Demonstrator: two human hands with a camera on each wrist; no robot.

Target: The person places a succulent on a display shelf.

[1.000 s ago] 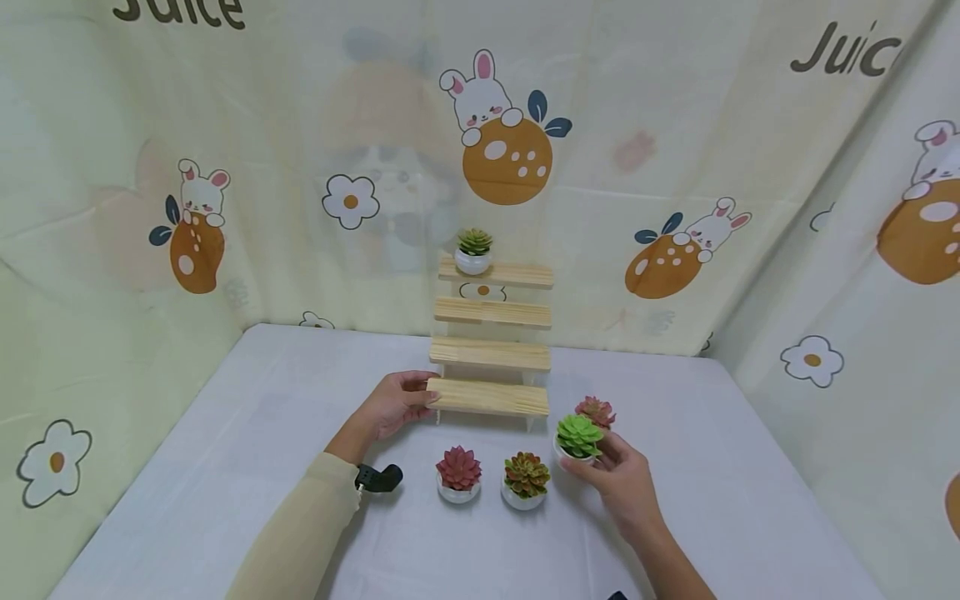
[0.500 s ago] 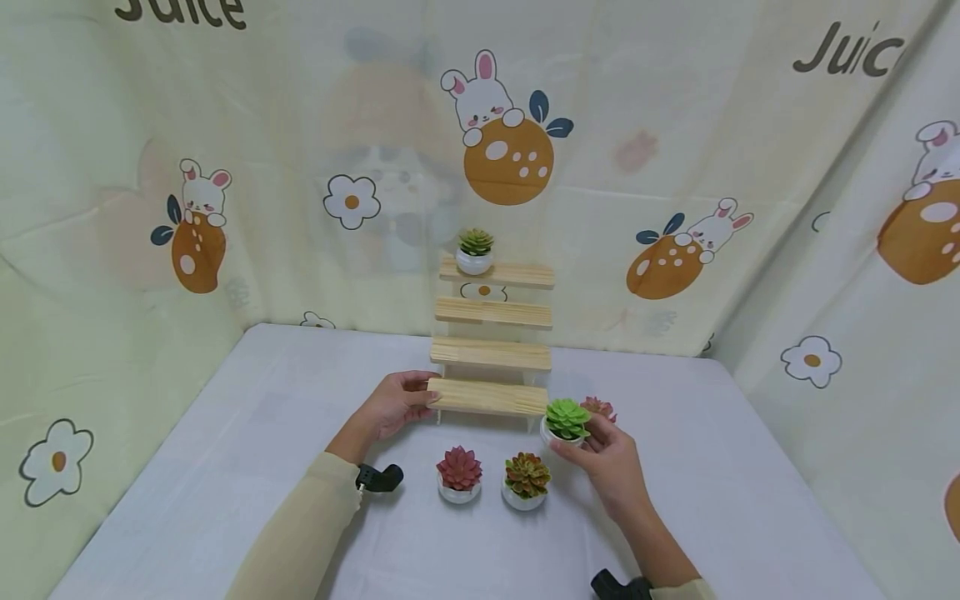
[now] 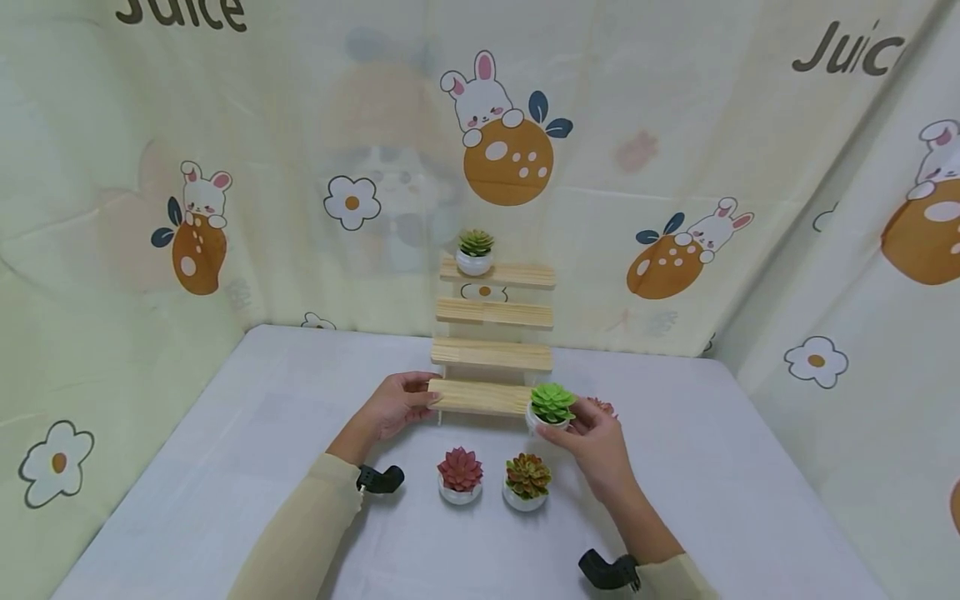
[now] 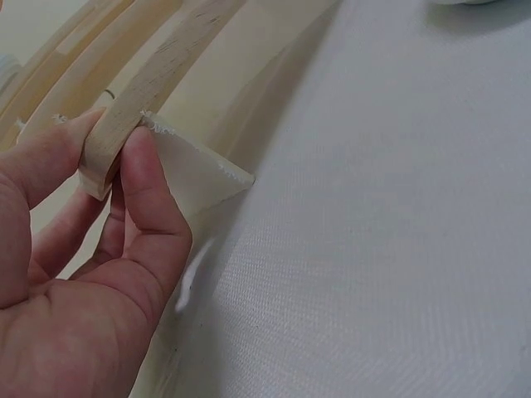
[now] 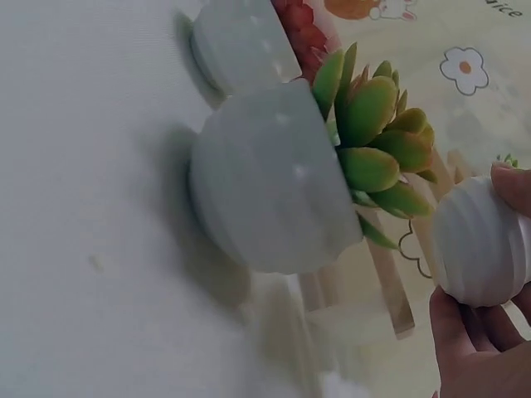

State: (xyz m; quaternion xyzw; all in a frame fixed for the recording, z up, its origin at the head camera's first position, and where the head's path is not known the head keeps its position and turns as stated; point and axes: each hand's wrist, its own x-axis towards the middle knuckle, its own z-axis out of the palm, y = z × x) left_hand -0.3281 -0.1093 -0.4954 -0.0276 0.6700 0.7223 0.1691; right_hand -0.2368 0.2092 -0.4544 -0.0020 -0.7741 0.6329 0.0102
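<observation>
My left hand (image 3: pixel 397 406) pinches the left end of the lowest board of a tiered wooden shelf (image 3: pixel 480 397); in the left wrist view thumb and fingers clasp the board's end (image 4: pixel 116 141). With my right hand (image 3: pixel 597 442) I hold a bright green potted succulent (image 3: pixel 552 403) by its white pot (image 5: pixel 481 242). In the head view it overlaps the right end of that lowest board. A red succulent (image 3: pixel 460 473) and a green-and-brown one (image 3: pixel 528 477) stand in white pots on the table in front of the shelf. Another green succulent (image 3: pixel 475 243) sits at the left of the top board.
Behind my right hand a pinkish succulent (image 3: pixel 604 407) shows only in part. A white cloth covers the table (image 3: pixel 300 400). Printed curtains (image 3: pixel 600 175) hang at the back and sides. Each wrist wears a black camera mount (image 3: pixel 607 570).
My right hand has moved left with the bright green succulent, from beside the shelf to the lowest board's right end. The left hand has kept its place on the board.
</observation>
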